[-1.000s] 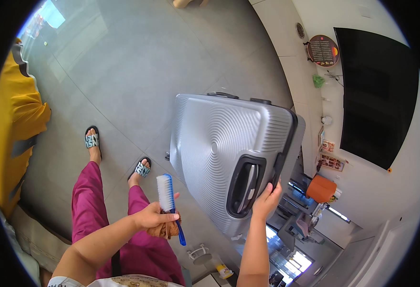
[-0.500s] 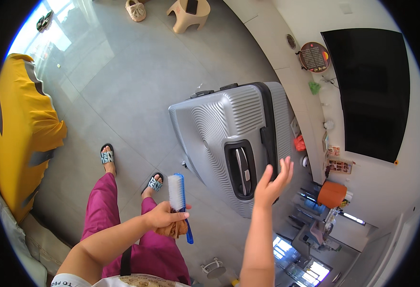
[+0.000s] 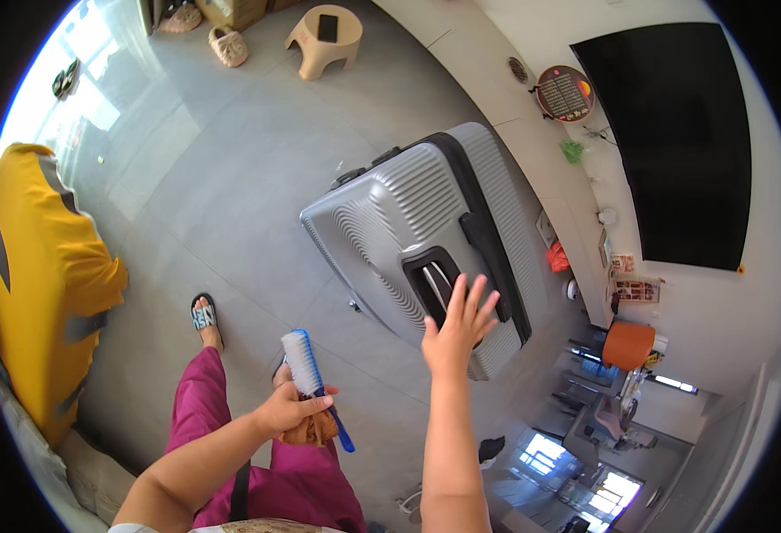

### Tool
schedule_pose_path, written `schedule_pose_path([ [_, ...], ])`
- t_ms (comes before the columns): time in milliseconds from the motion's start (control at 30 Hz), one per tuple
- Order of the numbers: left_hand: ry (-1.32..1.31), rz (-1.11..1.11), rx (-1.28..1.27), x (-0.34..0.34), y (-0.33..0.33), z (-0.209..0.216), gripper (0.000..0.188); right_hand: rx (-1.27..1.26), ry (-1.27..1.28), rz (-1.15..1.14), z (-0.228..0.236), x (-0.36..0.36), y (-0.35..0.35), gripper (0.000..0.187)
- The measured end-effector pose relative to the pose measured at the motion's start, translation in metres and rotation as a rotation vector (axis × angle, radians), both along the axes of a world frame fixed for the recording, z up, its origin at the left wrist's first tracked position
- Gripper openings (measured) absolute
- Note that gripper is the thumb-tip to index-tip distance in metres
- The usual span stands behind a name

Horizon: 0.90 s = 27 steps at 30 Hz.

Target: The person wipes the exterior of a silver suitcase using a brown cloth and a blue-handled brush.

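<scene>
A large silver-grey ribbed suitcase (image 3: 382, 213) with a black band around its edge stands on the floor in front of me. In my left hand (image 3: 288, 411) are a blue scrubbing brush (image 3: 303, 364) with pale bristles and a crumpled brown cloth (image 3: 309, 432), both gripped together. My right hand (image 3: 454, 333), fingers spread and empty, is over the suitcase beside its black recessed handle (image 3: 429, 282). It partly covers the recess, and I cannot tell whether it touches the shell.
A yellow-covered sofa (image 3: 39, 284) stands at the left. Farther off are a beige stool (image 3: 326, 40) bearing a phone and a fluffy slipper (image 3: 228, 46). Along the right run a low white cabinet (image 3: 533, 160) and a wall-mounted television (image 3: 670, 147). An orange chair (image 3: 629, 345) is farther right.
My right hand has come left and down over the suitcase's handle side, its fingers now spread wider. The whole view has shifted slightly. My left hand keeps hold of the brush and cloth.
</scene>
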<state>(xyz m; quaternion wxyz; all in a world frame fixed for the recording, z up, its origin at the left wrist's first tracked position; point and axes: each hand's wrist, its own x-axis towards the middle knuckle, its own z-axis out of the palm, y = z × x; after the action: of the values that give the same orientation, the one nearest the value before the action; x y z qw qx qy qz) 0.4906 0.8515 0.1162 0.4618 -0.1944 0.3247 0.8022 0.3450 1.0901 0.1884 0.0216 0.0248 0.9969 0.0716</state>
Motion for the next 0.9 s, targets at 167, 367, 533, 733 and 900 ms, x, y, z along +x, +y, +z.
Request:
schedule_pose_path([
  [167,-0.091,0.404,0.140,-0.018,0.009,0.030,0.039,-0.849,0.116,0.281,-0.015,0.113,-0.038,0.094],
  [367,-0.195,0.526,0.076,-0.043,0.013,0.074,0.036,-1.450,0.073,-0.488,0.009,0.157,-0.086,0.130],
  [533,-0.201,0.480,0.014,-0.054,0.043,0.114,0.041,-1.942,0.071,-0.484,-0.015,0.162,-0.099,0.119],
  [733,0.167,0.405,-0.337,-0.113,0.009,0.108,0.029,-1.414,0.237,-0.301,0.004,0.123,-0.054,0.068],
  [900,0.588,0.388,-0.036,-0.238,-0.022,0.108,0.019,-0.764,0.604,-0.092,0.009,0.035,-0.035,0.061],
])
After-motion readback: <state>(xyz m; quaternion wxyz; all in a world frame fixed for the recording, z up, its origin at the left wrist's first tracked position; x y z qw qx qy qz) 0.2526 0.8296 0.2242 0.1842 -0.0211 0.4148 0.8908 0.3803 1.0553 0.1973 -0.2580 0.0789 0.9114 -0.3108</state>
